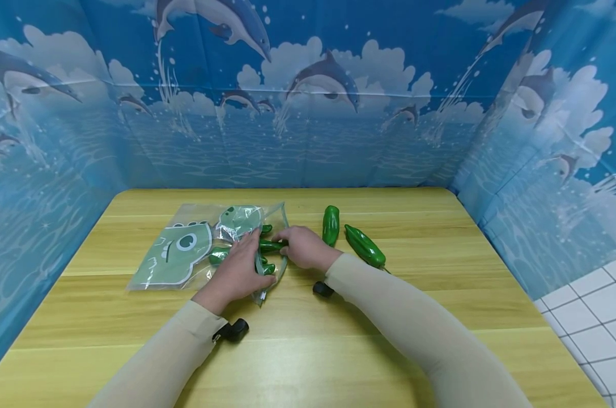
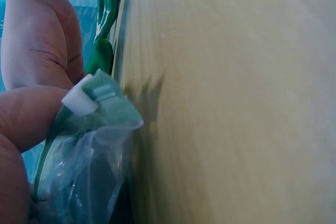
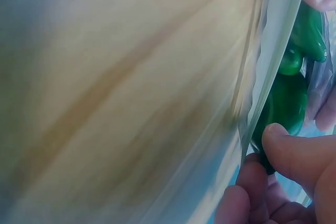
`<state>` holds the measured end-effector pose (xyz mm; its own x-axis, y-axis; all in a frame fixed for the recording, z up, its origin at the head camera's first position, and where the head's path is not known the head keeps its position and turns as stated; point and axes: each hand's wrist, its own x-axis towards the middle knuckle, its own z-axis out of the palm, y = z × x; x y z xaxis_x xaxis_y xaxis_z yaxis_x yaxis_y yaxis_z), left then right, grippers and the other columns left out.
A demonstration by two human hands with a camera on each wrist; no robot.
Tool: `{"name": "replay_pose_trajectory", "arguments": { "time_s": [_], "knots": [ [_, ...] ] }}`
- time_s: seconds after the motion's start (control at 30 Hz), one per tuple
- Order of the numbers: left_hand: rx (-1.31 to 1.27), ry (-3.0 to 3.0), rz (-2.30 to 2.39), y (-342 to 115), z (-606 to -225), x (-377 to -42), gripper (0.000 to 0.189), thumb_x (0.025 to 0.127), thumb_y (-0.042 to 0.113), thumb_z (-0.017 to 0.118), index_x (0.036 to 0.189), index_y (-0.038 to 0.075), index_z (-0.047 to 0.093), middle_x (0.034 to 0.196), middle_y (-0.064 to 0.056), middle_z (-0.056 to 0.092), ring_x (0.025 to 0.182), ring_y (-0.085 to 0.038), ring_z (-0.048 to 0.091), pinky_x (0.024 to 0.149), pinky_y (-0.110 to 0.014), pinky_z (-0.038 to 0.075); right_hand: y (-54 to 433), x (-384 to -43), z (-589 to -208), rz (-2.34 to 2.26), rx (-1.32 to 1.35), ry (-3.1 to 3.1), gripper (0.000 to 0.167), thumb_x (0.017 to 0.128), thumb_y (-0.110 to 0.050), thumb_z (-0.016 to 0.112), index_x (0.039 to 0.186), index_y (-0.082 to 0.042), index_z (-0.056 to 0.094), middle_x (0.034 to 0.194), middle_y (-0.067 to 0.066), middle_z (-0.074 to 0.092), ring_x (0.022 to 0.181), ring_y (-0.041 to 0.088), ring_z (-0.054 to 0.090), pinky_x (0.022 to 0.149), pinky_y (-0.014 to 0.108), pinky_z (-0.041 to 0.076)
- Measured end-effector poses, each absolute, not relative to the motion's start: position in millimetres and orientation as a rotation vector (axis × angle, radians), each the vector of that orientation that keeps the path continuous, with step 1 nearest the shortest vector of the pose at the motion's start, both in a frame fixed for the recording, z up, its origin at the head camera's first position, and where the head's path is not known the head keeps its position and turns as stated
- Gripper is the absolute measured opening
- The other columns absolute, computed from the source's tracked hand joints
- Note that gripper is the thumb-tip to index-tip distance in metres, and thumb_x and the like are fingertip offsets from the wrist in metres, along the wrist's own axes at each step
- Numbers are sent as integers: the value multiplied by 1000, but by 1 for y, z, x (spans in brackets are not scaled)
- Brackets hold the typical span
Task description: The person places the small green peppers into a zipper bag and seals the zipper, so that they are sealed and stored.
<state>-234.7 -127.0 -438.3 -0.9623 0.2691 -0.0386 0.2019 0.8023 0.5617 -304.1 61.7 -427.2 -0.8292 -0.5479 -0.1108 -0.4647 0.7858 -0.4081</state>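
A clear zip bag [image 1: 221, 224] with a green cartoon print lies on the table, its mouth facing right. Several glossy green peppers [image 1: 218, 256] show inside it. My left hand [image 1: 238, 272] lies over the mouth end and holds the bag's upper lip, the thumb beside a white zip slider [image 2: 80, 98]. With thumb and fingertips my right hand [image 1: 306, 247] pinches one end of a green pepper [image 3: 286, 103], the rest of which reaches into the mouth. Behind the right hand, a green pepper [image 1: 331, 225] stands lengthwise and another green pepper [image 1: 365, 246] lies slanted.
The wooden table [image 1: 308, 351] carries everything. A blue dolphin-print curtain [image 1: 308, 141] hangs along its back and sides. White floor tiles [image 1: 598, 311] show at the right. A black wrist device [image 1: 233, 330] sits at the left cuff.
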Motion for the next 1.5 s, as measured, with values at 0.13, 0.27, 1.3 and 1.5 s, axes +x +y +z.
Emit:
{"name": "replay_pose_trajectory", "arguments": {
  "time_s": [0.13, 0.27, 1.3, 1.5],
  "knots": [
    [370, 2863, 888, -127, -437, -234, 121, 86, 40, 85, 170, 5, 6, 177, -15, 14, 166, -34, 5, 134, -55, 6, 62, -304, -427, -542, -813, 2752, 38, 105, -13, 65, 142, -15, 67, 144, 9, 68, 138, 29, 60, 117, 45, 48],
    [364, 2859, 892, -126, -436, -233, 122, 85, 40, 86, 170, 5, 6, 177, -15, 14, 166, -35, 5, 134, -55, 6, 63, -305, -427, -528, -843, 2755, 38, 106, -10, 62, 143, -13, 66, 144, 9, 67, 138, 28, 60, 116, 43, 49],
    [380, 2878, 874, -127, -440, -236, 121, 86, 42, 85, 170, 4, 7, 176, -17, 17, 165, -36, 12, 134, -53, 6, 52, -307, -431, -602, -782, 2786, 31, 107, -16, 61, 137, -11, 69, 137, 7, 71, 130, 26, 66, 111, 41, 53],
    [380, 2879, 874, -127, -441, -236, 120, 86, 42, 85, 170, 3, 7, 176, -17, 17, 165, -35, 12, 134, -53, 6, 51, -307, -431, -626, -746, 2787, 33, 107, -16, 62, 140, -12, 68, 137, 7, 71, 128, 25, 67, 107, 41, 55]
  ]
}}
